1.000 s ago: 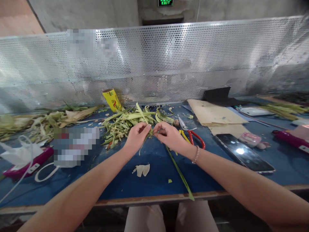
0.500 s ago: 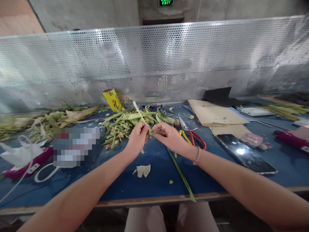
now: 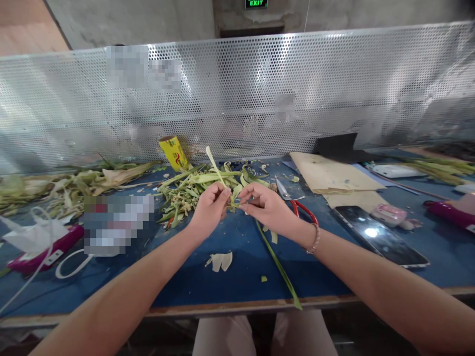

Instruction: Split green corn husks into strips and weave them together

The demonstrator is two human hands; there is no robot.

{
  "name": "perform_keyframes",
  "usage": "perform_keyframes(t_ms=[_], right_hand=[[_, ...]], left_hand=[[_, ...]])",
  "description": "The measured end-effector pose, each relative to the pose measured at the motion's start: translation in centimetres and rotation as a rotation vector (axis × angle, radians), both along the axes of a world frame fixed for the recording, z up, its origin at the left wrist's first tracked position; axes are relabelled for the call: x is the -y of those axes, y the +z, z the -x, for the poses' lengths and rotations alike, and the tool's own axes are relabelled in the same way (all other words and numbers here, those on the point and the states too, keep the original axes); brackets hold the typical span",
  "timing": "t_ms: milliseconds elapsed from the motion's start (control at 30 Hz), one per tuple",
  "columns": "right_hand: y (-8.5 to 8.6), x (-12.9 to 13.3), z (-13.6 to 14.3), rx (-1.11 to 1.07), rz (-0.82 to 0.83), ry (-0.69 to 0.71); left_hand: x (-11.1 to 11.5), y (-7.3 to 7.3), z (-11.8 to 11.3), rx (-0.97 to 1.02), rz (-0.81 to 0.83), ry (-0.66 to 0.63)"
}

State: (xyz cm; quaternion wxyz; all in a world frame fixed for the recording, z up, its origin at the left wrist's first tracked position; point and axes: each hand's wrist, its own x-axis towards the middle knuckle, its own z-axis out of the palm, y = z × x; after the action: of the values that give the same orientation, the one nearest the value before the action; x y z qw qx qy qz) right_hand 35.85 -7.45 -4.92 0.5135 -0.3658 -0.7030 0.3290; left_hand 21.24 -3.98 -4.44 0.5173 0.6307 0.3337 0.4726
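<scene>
My left hand (image 3: 208, 210) is closed in a pinch on a pale green leaf strip (image 3: 214, 164), whose free end sticks up and to the left past the fingertips. Close beside it, my right hand (image 3: 270, 211) pinches small green leafy bits (image 3: 233, 201) at the lower end of this strip; its tucked fingers are partly hidden. From beneath the right hand a long green leaf (image 3: 279, 267) runs down to the table's front edge. A heap of cut leaves (image 3: 181, 193) lies just behind the left hand. Red-handled scissors (image 3: 305, 210) lie partly behind my right wrist.
A yellow tube (image 3: 174, 153) leans by the perforated metal screen (image 3: 237, 89). Pale scraps (image 3: 219, 261) lie on the blue table (image 3: 178, 282). Brown paper (image 3: 334, 173), a phone (image 3: 378, 235) and a pink case (image 3: 389, 214) are on the right. A purple power strip (image 3: 48, 257) sits left.
Both hands stay close together at the leaf strip. My right hand has shifted slightly right and turned, and its fingers are a little more raised. The strip's upper end has tilted slightly.
</scene>
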Motion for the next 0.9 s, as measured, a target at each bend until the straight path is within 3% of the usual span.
perform_keyframes(t_ms=[300,433,533,900], right_hand=[[0.00,-0.11,-0.68,0.077,-0.057,-0.032],[0.02,-0.05,-0.49,0.034,0.017,0.029],[0.08,0.04,-0.20,-0.030,0.103,0.085],[-0.21,-0.35,0.05,-0.166,0.234,0.023]], left_hand=[[0.22,0.12,0.26,0.052,-0.019,-0.089],[0.24,0.03,0.16,0.051,-0.006,-0.102],[0.26,0.00,0.02,0.039,-0.001,-0.095],[0.05,-0.28,0.13,-0.108,-0.124,0.016]])
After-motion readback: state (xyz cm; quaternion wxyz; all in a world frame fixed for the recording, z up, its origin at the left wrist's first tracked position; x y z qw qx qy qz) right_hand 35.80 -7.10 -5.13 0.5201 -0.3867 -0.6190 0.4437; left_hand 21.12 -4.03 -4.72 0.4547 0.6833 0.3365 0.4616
